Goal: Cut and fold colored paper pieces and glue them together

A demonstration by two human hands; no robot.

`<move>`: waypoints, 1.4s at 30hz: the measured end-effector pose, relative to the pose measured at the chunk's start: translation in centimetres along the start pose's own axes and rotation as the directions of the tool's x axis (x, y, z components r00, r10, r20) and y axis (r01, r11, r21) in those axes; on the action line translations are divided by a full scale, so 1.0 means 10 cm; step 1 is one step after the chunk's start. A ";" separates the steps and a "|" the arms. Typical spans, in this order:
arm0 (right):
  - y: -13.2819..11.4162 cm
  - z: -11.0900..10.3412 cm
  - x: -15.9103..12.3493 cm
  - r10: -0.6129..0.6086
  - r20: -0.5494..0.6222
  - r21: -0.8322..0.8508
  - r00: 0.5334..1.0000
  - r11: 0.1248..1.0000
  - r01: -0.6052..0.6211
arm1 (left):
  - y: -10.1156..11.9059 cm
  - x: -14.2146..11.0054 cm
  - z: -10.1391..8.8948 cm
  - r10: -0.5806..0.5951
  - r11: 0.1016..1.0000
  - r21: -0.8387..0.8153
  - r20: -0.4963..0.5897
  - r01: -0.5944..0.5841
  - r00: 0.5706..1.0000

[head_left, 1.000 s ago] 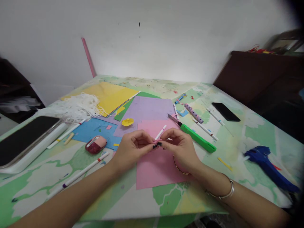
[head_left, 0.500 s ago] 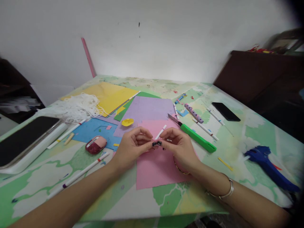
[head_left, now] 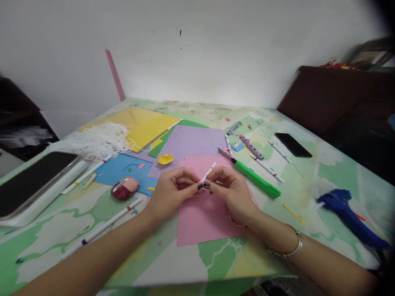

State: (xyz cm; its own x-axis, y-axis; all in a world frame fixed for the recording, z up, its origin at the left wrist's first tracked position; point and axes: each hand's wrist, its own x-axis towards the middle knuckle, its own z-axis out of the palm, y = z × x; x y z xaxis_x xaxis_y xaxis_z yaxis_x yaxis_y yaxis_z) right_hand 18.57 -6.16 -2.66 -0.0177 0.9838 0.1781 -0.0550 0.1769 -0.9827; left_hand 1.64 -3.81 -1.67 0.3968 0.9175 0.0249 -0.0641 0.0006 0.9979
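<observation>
Both thumbs meet tip to tip above the pink sheet (head_left: 203,228). My left hand (head_left: 174,189) is closed in a pinch, and my right hand (head_left: 230,187) mirrors it. Between them they grip what looks like a small pink piece of the craft sheet, mostly hidden by the fingers. Just behind the fingertips a white marker (head_left: 210,170) lies on the pink sheet. To the right of my right hand rests a green utility knife (head_left: 256,179) with its blade out. A yellow cut-out (head_left: 166,159), curled like a petal, sits beyond my left hand.
Purple (head_left: 197,139), blue (head_left: 119,174) and yellow sheets (head_left: 151,123) spread across the table. White yarn (head_left: 101,139) is heaped at left, near a phone (head_left: 37,176) and a maroon-pink case (head_left: 125,188). A blue glue gun (head_left: 352,220) and a black phone (head_left: 293,144) lie at right.
Both hands stay in nearly the same place, still pinching. The fingers have shifted slightly, and the thumbs have moved a little apart. Nothing on the table has moved.
</observation>
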 end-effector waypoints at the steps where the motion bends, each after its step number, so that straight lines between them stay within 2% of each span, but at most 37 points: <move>1: 0.00 0.00 0.00 0.004 -0.001 -0.007 1.000 1.000 -0.004 | 0.00 0.00 0.00 0.006 1.000 0.008 -0.003 -0.006 1.000; 9: 0.02 0.00 -0.01 0.044 0.021 -0.039 0.999 0.998 -0.043 | 0.01 0.00 0.02 0.041 0.994 0.100 -0.011 -0.039 0.999; 16: 0.00 -0.01 -0.01 0.052 0.056 -0.057 0.997 0.997 -0.049 | 0.00 0.00 0.01 0.031 0.996 0.080 0.018 -0.033 0.999; 23: 0.00 -0.01 -0.01 0.050 0.091 -0.069 0.995 0.997 -0.044 | 0.01 0.01 0.01 0.048 0.990 0.133 0.025 -0.050 0.999; 28: -0.01 -0.01 0.00 0.037 0.101 -0.099 0.994 0.995 -0.027 | -0.02 0.02 0.02 0.050 0.983 0.172 0.041 -0.056 0.998; 32: -0.01 0.00 -0.02 0.001 0.129 -0.176 0.992 0.984 0.022 | -0.02 0.03 0.03 0.005 0.992 0.123 0.041 -0.010 0.999; 36: 0.01 0.00 -0.04 -0.081 0.147 -0.377 0.986 0.917 0.132 | 0.00 0.04 0.03 -0.022 0.995 0.096 0.066 0.016 0.998; 39: 0.00 -0.01 -0.04 -0.128 0.167 -0.520 0.978 0.831 0.197 | -0.01 0.04 0.03 -0.042 0.996 0.084 0.067 0.036 0.997; 42: -0.03 -0.04 -0.03 -0.164 0.211 -0.623 0.964 0.737 0.262 | -0.02 0.03 0.03 -0.040 0.988 0.150 0.055 0.031 0.998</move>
State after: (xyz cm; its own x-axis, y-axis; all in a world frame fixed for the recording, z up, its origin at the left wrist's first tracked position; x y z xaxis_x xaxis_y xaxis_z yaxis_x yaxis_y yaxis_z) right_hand 18.95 -6.48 -2.47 -0.2185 0.9133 0.3438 0.5765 0.4050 -0.7096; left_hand 2.05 -3.69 -1.89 0.4487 0.8936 -0.0116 0.0865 -0.0305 0.9958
